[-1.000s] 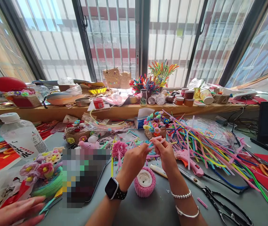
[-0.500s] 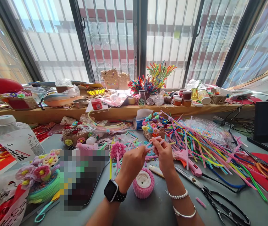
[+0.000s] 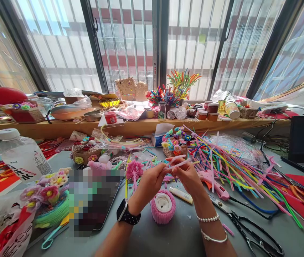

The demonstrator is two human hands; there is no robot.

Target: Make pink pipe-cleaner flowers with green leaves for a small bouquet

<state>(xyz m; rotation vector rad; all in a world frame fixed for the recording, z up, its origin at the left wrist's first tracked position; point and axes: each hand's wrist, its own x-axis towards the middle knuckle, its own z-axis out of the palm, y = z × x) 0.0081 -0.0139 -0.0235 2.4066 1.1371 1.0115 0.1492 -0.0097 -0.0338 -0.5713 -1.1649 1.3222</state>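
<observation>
A pale pink pipe cleaner, bent so that two lengths run side by side, is pinched between both hands at the middle of the table. My left hand, with a black watch on its wrist, has its fingertips closed on the left end. My right hand grips it from the right, thumb and fingers pressed together. Below the hands stands a round pink fuzzy pot with a white rolled filling. Close to my left hand lies a pink fuzzy flower. A cream-coloured utility knife lies under my right wrist.
Large black scissors and a pink glue gun lie at right, before a heap of pipe cleaners. At left are a phone-like dark device, a green flower basket and a water bottle.
My right hand has turned and spread lower to the right, and the pipe cleaner's two lengths now point rightward past its fingers. My left hand has shifted slightly left.
</observation>
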